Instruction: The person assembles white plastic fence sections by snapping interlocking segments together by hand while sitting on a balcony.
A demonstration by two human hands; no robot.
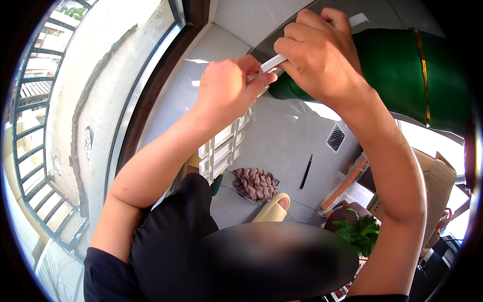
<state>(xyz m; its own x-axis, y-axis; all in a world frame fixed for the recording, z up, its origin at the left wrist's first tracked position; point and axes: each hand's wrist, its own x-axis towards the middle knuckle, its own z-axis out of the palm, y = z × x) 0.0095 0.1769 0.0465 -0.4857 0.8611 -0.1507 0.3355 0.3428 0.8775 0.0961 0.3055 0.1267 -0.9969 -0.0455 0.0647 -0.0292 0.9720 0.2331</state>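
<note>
"Now, state the position of the white strip (273,62)."

"Upper centre of the frame, in the gap between the two hands. Its exposed length lies up and to the right of the left fingertips, and down and to the left of the right hand (322,56). The long axis slopes from lower left to upper right."

"Which hand is nearer?"

"Neither; both are in contact. The left hand (226,83) has thumb and fingertips pinched together at the lower-left end. The right hand is curled closed over the upper part, with no visible gap between fingers and strip. A white end piece (358,20) shows beyond the right knuckles; whether it belongs to the same strip cannot be determined."

"List the containers and contents."

"Cardboard box (436,183), right side of the frame, partly behind the right forearm: interior not visible. White tiered rack (221,151), centre left, below the left wrist: contents, if any, cannot be made out. Clear plastic wrapping (363,162), right of centre: encloses an orange-brown rod (344,185)."
</note>
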